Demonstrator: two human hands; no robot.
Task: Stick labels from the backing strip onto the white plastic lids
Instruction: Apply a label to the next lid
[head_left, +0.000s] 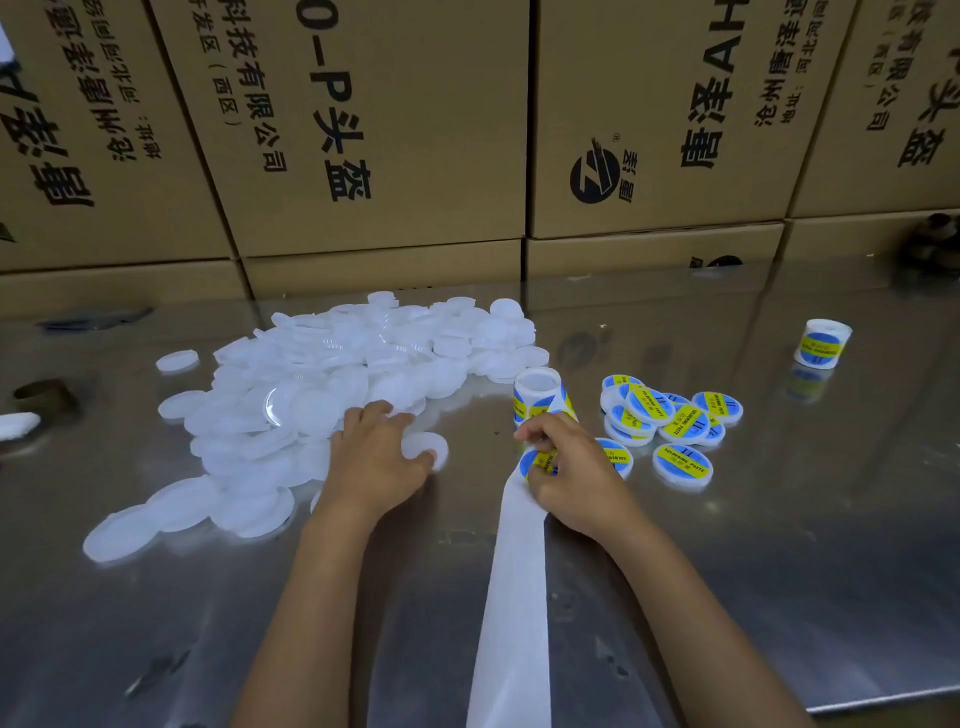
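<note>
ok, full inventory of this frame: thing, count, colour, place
unlabelled lids: large heap, too many to count, white, table centre-left
single lid: one, white, under the left hand's fingers
labelled lids: roughly ten, white with blue-yellow labels, right of centre
label roll: one, blue-yellow labels, upright behind the right hand
second label roll: one, same colours, far right
backing strip: one, white, runs from the roll to the near edge
table: one, shiny metal
cardboard boxes: several, brown with black print, stacked behind
left hand: on the single lid
right hand: pinching a label on the strip
</note>
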